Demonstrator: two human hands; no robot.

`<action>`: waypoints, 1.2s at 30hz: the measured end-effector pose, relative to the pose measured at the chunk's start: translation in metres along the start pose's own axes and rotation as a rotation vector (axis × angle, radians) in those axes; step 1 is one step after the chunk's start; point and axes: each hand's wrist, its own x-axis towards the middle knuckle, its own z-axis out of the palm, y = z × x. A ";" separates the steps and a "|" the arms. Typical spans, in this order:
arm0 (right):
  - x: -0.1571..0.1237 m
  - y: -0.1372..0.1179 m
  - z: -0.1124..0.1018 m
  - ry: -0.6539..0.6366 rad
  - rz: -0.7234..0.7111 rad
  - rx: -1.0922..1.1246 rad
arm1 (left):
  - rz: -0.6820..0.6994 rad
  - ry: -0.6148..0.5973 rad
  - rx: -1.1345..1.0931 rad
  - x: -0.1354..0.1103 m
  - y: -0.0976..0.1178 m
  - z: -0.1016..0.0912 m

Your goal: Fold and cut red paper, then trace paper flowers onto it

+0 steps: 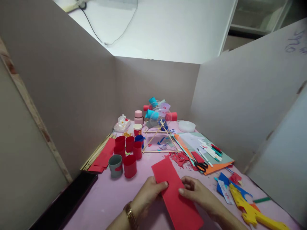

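Note:
A long red paper strip point(175, 191) lies on the pink table point(112, 198) in front of me. My left hand point(150, 191) grips its left edge, thumb on top and fingers curled beneath. My right hand point(195, 191) pinches its right edge, with the thumb on top. A gold watch sits on my left wrist.
Several red paper cylinders point(129, 150) and a grey one point(115, 165) stand at left, beside red strips and wooden sticks point(97, 155). A stick-and-cup wheel model point(158, 121) stands at the back. Scissors point(200, 165), pens point(211, 151), coloured sheets and a yellow glue gun point(254, 212) lie at right. Cardboard walls surround the table.

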 end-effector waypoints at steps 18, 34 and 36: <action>0.030 0.025 0.018 0.032 -0.077 0.342 | -0.014 -0.007 -0.089 0.016 -0.008 -0.021; 0.036 0.019 -0.001 0.352 -0.179 0.498 | 0.257 0.185 0.816 0.043 0.024 -0.036; 0.036 0.017 -0.002 0.377 -0.221 0.524 | 0.283 0.183 0.931 0.055 0.036 -0.035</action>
